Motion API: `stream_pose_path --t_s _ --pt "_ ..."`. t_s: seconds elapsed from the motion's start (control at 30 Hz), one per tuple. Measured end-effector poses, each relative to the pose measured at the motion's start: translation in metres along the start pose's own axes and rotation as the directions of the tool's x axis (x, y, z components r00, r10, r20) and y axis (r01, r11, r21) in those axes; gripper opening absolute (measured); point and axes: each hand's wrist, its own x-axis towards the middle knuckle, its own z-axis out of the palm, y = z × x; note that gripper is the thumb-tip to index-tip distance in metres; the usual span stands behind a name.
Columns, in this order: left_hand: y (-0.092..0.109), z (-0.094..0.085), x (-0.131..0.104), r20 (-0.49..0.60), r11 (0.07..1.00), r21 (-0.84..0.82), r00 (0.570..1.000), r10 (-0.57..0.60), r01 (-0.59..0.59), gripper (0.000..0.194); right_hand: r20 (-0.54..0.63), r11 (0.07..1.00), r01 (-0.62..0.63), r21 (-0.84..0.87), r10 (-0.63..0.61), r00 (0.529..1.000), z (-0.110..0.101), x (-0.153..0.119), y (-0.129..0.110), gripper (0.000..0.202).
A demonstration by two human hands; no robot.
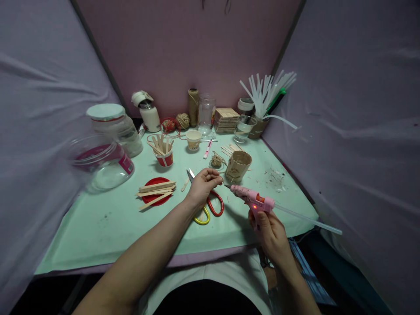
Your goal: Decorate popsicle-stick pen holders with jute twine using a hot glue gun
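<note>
Here's one pink plastic glue gun [251, 196] above the mint-green tablecloth [124, 236], red light [255, 207] glowing, one translucent glue stick [308, 218] jutting from its back, gripped by the right hand [272, 232]. The left hand [201, 187] pinches just off its tip; holding anything? Can't tell. Beyond the gun: one brown scalloped-rim cup [239, 167], two small paper cups [165, 159], three yarn balls [183, 121]. Left of it, one pair of red-and-yellow-handled scissors [222, 205].

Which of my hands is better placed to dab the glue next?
Your right hand, I'd judge: it grips the pink glue gun, while your left hand is only near the nozzle.
</note>
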Motion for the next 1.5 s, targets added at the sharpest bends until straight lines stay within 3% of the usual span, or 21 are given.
stream_pose_path --t_s 0.13,0.27,0.4,0.53,0.63,0.7,0.77,0.87,0.93,1.03,1.1,1.3,1.43,1.5 --pt "0.002 0.0 0.0 -0.019 1.0 -0.005 1.0 0.008 -0.008 0.038 -0.01 0.995 -0.023 -0.102 0.022 1.0 -0.015 0.003 0.006 0.058" --pt "0.004 0.0 -0.001 -0.042 0.999 -0.017 0.999 -0.034 0.033 0.041 -0.137 0.923 -0.05 -0.382 -0.002 0.991 -0.052 0.021 0.024 0.052" --pt "0.003 0.0 0.0 -0.061 0.997 -0.008 0.995 -0.073 0.072 0.04 -0.201 0.694 -0.059 -0.718 -0.125 0.972 -0.084 0.049 0.045 0.046" --pt "0.0 -0.002 0.002 -0.086 0.996 -0.001 0.992 -0.09 0.09 0.038 -0.195 0.426 -0.165 -0.889 -0.026 0.98 -0.093 0.063 0.057 0.049" --pt "-0.001 -0.003 0.003 -0.096 0.995 0.009 0.991 -0.097 0.098 0.037 -0.208 0.338 -0.191 -0.921 -0.014 0.978 -0.093 0.059 0.052 0.048" --pt "-0.001 -0.003 0.004 -0.094 0.995 0.017 0.991 -0.098 0.1 0.037 -0.232 0.36 -0.186 -0.914 -0.089 0.969 -0.087 0.054 0.043 0.046" --pt "-0.001 -0.003 0.003 -0.091 0.995 0.027 0.991 -0.095 0.098 0.036 -0.195 0.465 -0.087 -0.881 -0.188 0.963 -0.072 0.05 0.031 0.039" --pt "-0.001 -0.002 0.002 -0.089 0.995 0.049 0.993 -0.078 0.083 0.035 0.08 0.672 0.224 -0.705 -0.239 0.968 -0.031 0.049 0.014 0.024" --pt "0.0 -0.002 0.002 -0.09 0.996 0.064 0.994 -0.063 0.069 0.033 0.234 0.73 0.281 -0.623 -0.169 0.957 0.001 0.052 0.007 0.018" --pt "0.002 -0.001 0.0 -0.088 0.993 0.11 0.996 -0.021 0.03 0.029 0.266 0.772 0.234 -0.59 -0.087 0.96 0.034 0.057 0.003 0.012" --pt "0.003 0.0 -0.001 -0.077 0.99 0.144 0.997 0.017 -0.006 0.025 0.252 0.79 0.209 -0.577 -0.071 0.965 0.043 0.06 0.004 0.011" --pt "0.005 0.002 -0.003 -0.061 0.989 0.146 0.998 0.001 0.007 0.024 0.21 0.883 0.113 -0.455 -0.016 0.977 0.039 0.064 0.006 0.011" --pt "0.005 0.002 -0.003 -0.055 0.987 0.15 0.997 -0.048 0.056 0.027 0.155 0.964 0.007 -0.266 0.036 0.987 0.041 0.072 0.006 0.006" --pt "0.003 0.001 -0.003 -0.05 0.985 0.159 0.997 -0.06 0.067 0.027 0.112 0.99 -0.049 -0.131 0.064 0.992 0.045 0.077 0.007 0.013"
